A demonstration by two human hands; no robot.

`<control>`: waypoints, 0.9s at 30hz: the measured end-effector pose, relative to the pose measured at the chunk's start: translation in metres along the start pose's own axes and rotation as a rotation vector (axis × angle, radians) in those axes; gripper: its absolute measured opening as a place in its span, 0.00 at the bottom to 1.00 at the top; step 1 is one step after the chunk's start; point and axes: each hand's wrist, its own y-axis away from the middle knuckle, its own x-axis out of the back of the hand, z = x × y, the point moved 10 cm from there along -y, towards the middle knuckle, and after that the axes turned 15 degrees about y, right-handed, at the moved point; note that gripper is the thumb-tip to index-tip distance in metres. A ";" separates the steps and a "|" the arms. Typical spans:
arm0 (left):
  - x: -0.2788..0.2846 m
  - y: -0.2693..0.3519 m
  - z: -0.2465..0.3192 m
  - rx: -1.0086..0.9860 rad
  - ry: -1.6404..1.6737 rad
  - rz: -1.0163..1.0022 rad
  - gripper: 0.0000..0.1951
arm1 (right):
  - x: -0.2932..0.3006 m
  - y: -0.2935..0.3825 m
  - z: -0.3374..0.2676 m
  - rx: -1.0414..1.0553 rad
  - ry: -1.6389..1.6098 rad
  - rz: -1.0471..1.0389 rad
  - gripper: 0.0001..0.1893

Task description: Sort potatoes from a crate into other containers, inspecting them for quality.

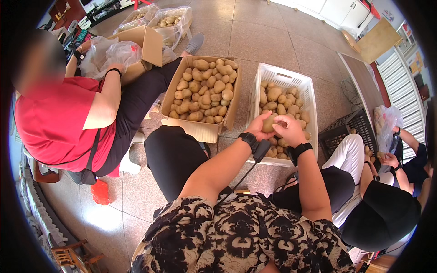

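Observation:
A potato (268,123) rests in my left hand (258,127), whose fingers curl around it. My right hand (290,129) touches the same potato with thumb and fingertips from the right. Both hands are above the near half of a white plastic crate (312,112) that holds many loose potatoes (274,94). Left of the crate stands an open cardboard box (236,99) heaped with potatoes (206,85), one flap folded out towards me. Each of my wrists bears a black band with a device, and a cable runs from the left one.
A person in a red shirt (65,119) sits at left, hands in plastic bags at another cardboard box (152,46). Bagged potatoes (169,21) stand behind. At right, people sit by a black crate (358,128) and a plastic bag (387,124). A red bag (100,192) lies on the floor.

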 end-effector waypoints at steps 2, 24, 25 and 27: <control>0.000 -0.003 0.004 -0.035 0.014 -0.039 0.17 | 0.003 0.000 -0.011 0.030 -0.049 0.027 0.14; 0.079 0.065 0.186 -0.960 0.711 0.135 0.23 | -0.004 0.004 0.006 -0.028 0.021 -0.001 0.11; 0.082 0.067 0.190 -0.963 0.713 0.136 0.23 | -0.005 0.004 0.006 -0.026 0.020 -0.003 0.11; 0.092 0.070 0.192 -0.981 0.804 0.163 0.23 | -0.006 0.004 0.004 0.003 0.065 -0.006 0.12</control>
